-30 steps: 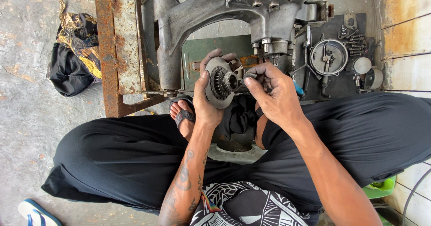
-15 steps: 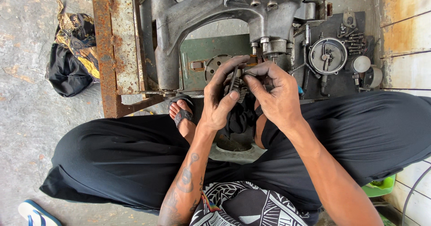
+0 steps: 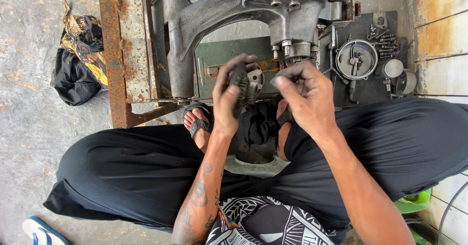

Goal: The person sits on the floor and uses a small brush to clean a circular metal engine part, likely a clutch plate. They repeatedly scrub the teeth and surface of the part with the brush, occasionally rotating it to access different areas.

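Left hand (image 3: 228,101) grips a toothed metal gear disc (image 3: 245,85) below the grey engine casing (image 3: 234,11); right hand (image 3: 304,96) (fingers curled, contents hidden) hovers beside it.

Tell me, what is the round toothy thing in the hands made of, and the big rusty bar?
The gear part, gripped by the left hand, looks like grey metal, probably steel: dull, greasy, with dark cut teeth. The right hand is beside it. The upright bar seems to be iron or steel, since orange-brown rust covers it with flaking patches.
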